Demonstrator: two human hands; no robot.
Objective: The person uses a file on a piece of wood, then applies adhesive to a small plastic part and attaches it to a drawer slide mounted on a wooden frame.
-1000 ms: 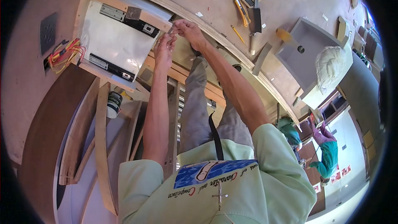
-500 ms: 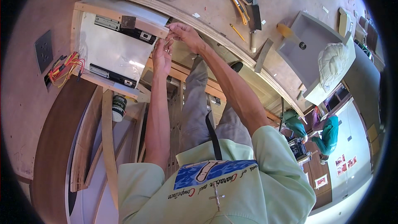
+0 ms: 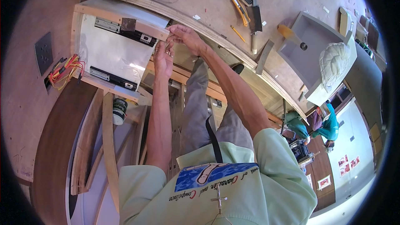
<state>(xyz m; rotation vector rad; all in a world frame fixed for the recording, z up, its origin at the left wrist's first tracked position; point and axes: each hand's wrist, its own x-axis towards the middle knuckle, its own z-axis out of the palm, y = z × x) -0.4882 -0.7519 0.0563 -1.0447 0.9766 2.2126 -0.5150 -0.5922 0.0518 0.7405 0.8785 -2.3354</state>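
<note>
Working remotely, I have the cabinet box (image 3: pixel 110 50) to the left of both hands, its wooden top rail (image 3: pixel 152 29) running lengthwise from upper left down to the right and ending at the right hand (image 3: pixel 186 38), the nearer one. That hand's thumb and fingers bend together there, while the left hand (image 3: pixel 163 59) curls its fingers just below, beside the upper drawer slide (image 3: pixel 145 38); I cannot tell whether either pinches anything small.
</note>
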